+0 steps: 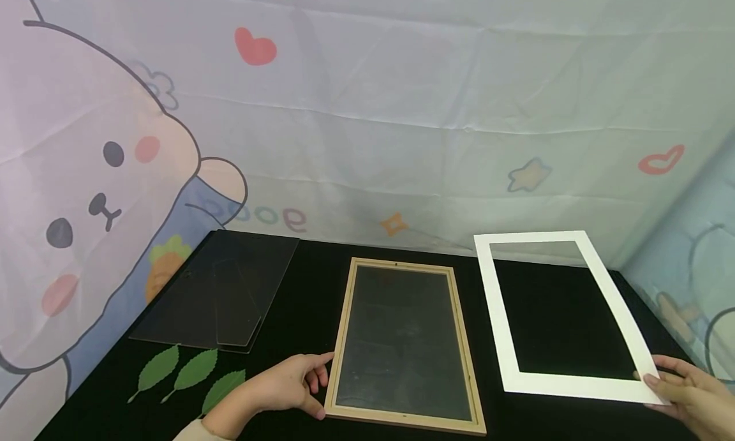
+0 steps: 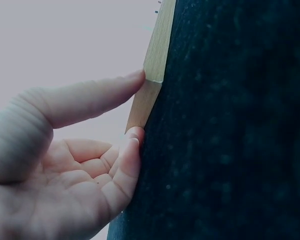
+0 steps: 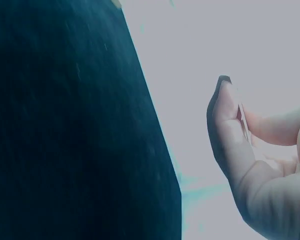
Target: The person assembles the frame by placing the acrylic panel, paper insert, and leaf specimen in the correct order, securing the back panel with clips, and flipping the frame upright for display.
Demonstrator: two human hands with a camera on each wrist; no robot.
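Note:
A light wooden picture frame (image 1: 462, 339) with a dull, see-through-looking pane lies on the black table in the head view. My left hand (image 1: 284, 387) touches its left side near the lower corner, index finger and thumb spread along the edge. The left wrist view shows my left hand (image 2: 85, 165) with the thumb at the corner of the wooden frame (image 2: 157, 60). A white mat board (image 1: 551, 382) with a rectangular opening stands tilted at the right. My right hand (image 1: 689, 393) pinches its lower right corner. In the right wrist view, my right hand's (image 3: 260, 165) thumb and fingers meet on a thin edge.
A black backing board (image 1: 178, 294) with a stand flap lies at the back left. Three green leaves, among them the middle leaf (image 1: 196, 369), lie in front of it, the rightmost partly behind my left forearm. A printed cloth curtain (image 1: 390, 109) hangs behind the black table (image 1: 310, 300).

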